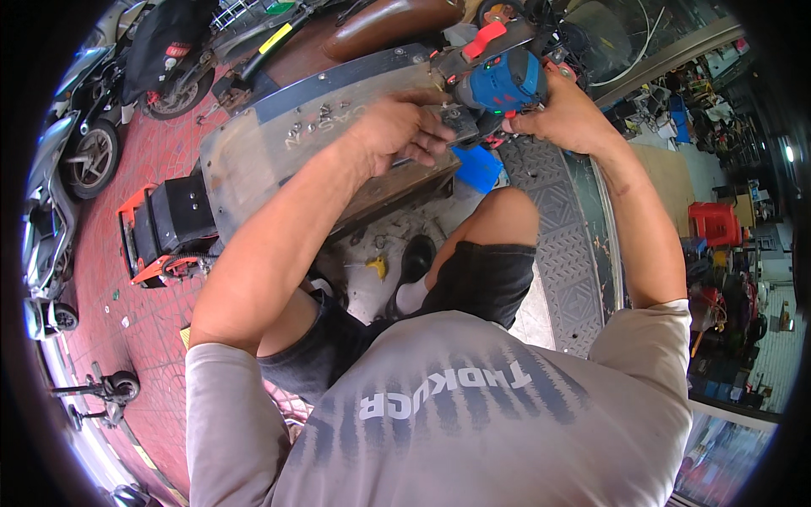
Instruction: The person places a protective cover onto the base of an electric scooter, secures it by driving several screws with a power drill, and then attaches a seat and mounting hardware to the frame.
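Observation:
My right hand (562, 110) is wrapped round a blue and black cordless power driver (500, 83), held at the far end of a long deck panel (245, 156). My left hand (397, 131) reaches over the panel, with its bent fingers round the near edge of a dark block (457, 123) beside the driver. The driver's tip is hidden. Several small screws (323, 110) lie loose on the panel, which is greyish with a dark blue band along its far edge. A red lever-like part (484, 40) rises just beyond the driver.
A wooden bench (397, 194) stands under the panel. A yellow tool-like piece (378, 267) lies on the floor between my feet. Parked motorbikes (89, 156) line the left side, and a brown seat (393, 27) is beyond. At right are a red stool (715, 223) and cluttered shop goods.

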Demonstrator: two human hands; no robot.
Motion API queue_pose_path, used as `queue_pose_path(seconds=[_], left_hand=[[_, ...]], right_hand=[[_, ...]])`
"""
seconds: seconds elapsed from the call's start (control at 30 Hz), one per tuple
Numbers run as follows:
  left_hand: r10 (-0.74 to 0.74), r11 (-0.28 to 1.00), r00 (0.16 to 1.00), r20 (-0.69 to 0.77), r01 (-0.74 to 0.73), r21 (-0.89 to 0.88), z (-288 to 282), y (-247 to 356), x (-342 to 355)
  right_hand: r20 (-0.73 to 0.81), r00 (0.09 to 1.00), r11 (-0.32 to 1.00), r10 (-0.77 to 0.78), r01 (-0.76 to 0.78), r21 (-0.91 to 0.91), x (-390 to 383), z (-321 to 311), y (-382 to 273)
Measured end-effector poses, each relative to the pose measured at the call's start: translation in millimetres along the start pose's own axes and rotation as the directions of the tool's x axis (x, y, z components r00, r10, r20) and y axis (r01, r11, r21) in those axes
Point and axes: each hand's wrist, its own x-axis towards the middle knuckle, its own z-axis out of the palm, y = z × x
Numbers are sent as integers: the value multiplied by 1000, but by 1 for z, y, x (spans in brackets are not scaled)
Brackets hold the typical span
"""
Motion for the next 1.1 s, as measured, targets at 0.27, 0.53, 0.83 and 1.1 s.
queue_pose_path(seconds=[0.27, 0.53, 0.83, 1.1], left_hand=[[-152, 975, 971, 186, 115, 191, 10, 0, 18], [-150, 936, 978, 146, 93, 341, 16, -3, 18], [-112, 962, 984, 138, 73, 262, 12, -8, 15], [-63, 968, 990, 128, 30, 248, 12, -11, 11]], right_hand=[[61, 985, 982, 159, -151, -115, 21, 3, 34], [117, 971, 978, 207, -202, -51, 27, 12, 41], [306, 932, 963, 195, -123, -238, 61, -6, -3], [301, 924, 936, 238, -135, -325, 61, -2, -10]])
